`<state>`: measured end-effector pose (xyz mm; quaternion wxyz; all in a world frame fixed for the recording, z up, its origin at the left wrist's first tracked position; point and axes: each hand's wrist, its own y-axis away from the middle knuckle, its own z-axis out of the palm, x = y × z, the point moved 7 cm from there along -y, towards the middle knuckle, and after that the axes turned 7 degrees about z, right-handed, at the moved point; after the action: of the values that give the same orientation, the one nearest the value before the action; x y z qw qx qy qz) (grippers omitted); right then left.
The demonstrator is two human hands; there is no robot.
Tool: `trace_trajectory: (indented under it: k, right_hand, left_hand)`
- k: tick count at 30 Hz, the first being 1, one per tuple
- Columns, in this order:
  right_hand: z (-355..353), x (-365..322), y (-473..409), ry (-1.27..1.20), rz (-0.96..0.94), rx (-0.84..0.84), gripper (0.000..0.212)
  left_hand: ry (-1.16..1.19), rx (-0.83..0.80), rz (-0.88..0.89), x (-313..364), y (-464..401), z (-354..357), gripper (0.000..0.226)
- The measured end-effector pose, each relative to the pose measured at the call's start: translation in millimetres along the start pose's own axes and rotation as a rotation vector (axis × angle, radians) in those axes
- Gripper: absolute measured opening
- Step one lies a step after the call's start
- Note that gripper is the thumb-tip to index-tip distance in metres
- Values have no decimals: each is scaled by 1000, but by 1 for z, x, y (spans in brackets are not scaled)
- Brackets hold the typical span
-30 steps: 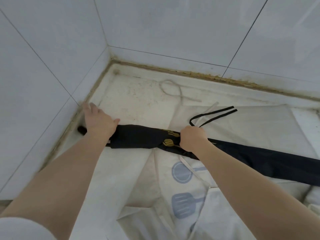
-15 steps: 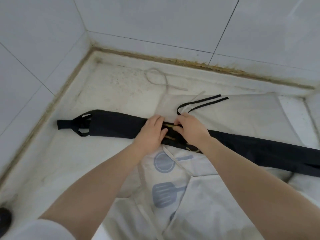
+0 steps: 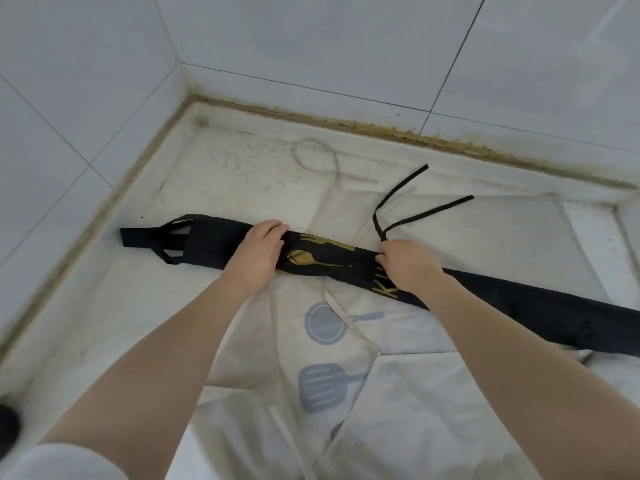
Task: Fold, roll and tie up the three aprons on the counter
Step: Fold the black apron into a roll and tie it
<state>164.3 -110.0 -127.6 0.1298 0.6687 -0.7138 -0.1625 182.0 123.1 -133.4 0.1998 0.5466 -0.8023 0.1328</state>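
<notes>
A black apron (image 3: 207, 242) with gold print lies folded into a long narrow strip across the counter, from the left corner off to the right. My left hand (image 3: 258, 252) rests on its middle, fingers curled over the far edge. My right hand (image 3: 407, 263) grips the strip just to the right, where its two black ties (image 3: 420, 213) fan out toward the wall. Under the strip lie cream aprons (image 3: 349, 362) with blue utensil prints, spread flat.
White tiled walls (image 3: 311, 46) close the counter (image 3: 104, 306) at the back and left, meeting in a corner. A cream tie loop (image 3: 317, 157) lies near the back wall. A dark object (image 3: 7, 422) sits at the lower left edge.
My left hand came from the strip's left end to its middle, then both hands spread slightly apart along the strip. The black ties now fan out wider.
</notes>
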Motion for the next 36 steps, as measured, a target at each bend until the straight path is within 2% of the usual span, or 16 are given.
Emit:
trace_trajectory:
  k: [3, 7, 10, 13, 16, 20, 23, 25, 28, 29, 31, 33, 36]
  right_hand:
    - [-7, -2, 2, 91, 1, 209, 31]
    - [-1, -2, 5, 84, -65, 280, 26]
    - [-4, -1, 6, 14, -101, 265, 24]
    - [-12, 0, 7, -3, -112, 248, 23]
    - [-22, 2, 13, -14, -159, 261, 27]
    - [-19, 2, 15, 115, -188, 153, 45]
    - [-13, 4, 13, 123, -167, 88, 55]
    - [-10, 8, 11, 97, -131, 55, 59]
    - [-10, 16, 12, 23, -56, 51, 80]
    - [-10, 17, 15, 33, -49, 81, 88]
    - [-10, 15, 20, 63, -75, 191, 93]
    - [-11, 11, 25, 71, -95, 264, 93]
    - [-15, 15, 26, 42, -73, 293, 87]
  left_hand:
    - [-49, -71, 6, -9, -1, -1, 43]
    - [-232, -36, -41, -23, 4, -7, 39]
    - [-265, 35, -12, -27, 9, -10, 36]
    - [-180, 30, -3, -30, 8, -10, 61]
    - [-251, -96, 6, -33, 8, -4, 73]
    - [-388, -275, 56, -38, 10, 0, 111]
    - [-427, -324, 107, -40, 12, 2, 124]
    - [-446, -357, 149, -39, 14, 2, 124]
    - [-444, -427, 145, -37, 14, 2, 127]
    - [-431, -443, 106, -34, 13, 1, 122]
    - [-399, -398, 59, -13, 7, 0, 97]
    - [-369, -289, 126, 27, -5, 1, 73]
    - [-286, -235, 323, 91, -19, 22, 56]
